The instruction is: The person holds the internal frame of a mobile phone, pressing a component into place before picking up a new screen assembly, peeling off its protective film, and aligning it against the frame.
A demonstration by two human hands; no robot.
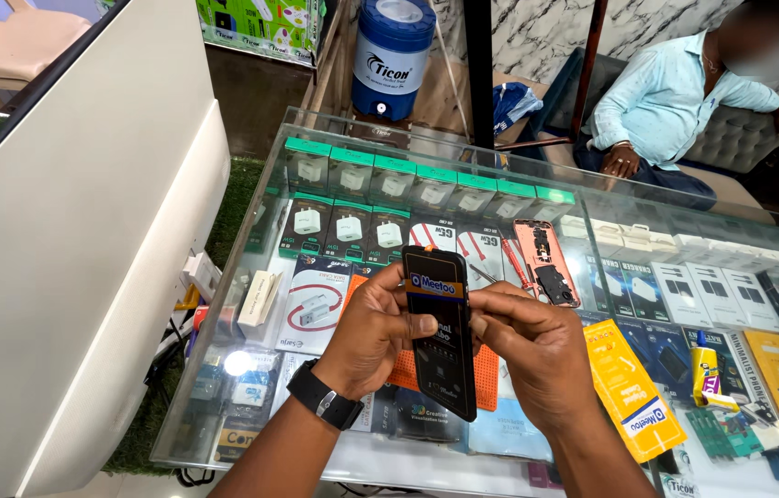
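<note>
**Two hands holding a black phone screen over a glass counter**

The left hand [373, 327] is gripping the left edge of a black phone screen [441, 337], with its thumb pressing across the front and its fingers curling behind. The right hand [537, 355] is closing on the right edge of the same screen, its thumb and fingertips pinching the upper part. A black watch [324, 395] is sitting on the left wrist.

The screen is standing nearly upright, tilting slightly, in the middle of the scene above the glass counter [224, 406]. Directly beneath it an orange mat [486, 378] is lying on the glass, showing at both sides of the screen.

Just beyond the hands, to the right, an opened phone body [548, 263] with a pinkish frame is lying on the counter. Near the right hand a yellow packet [634, 392] is lying slantwise, and further right a small yellow tube [705, 364] is resting on the glass. Under the glass, rows of green-topped charger boxes [380, 175] are lining the far side.

Beyond the counter, at far right, another person in a light blue shirt [666, 97] is sitting, and a blue water cooler [392, 60] is standing on the floor.
</note>
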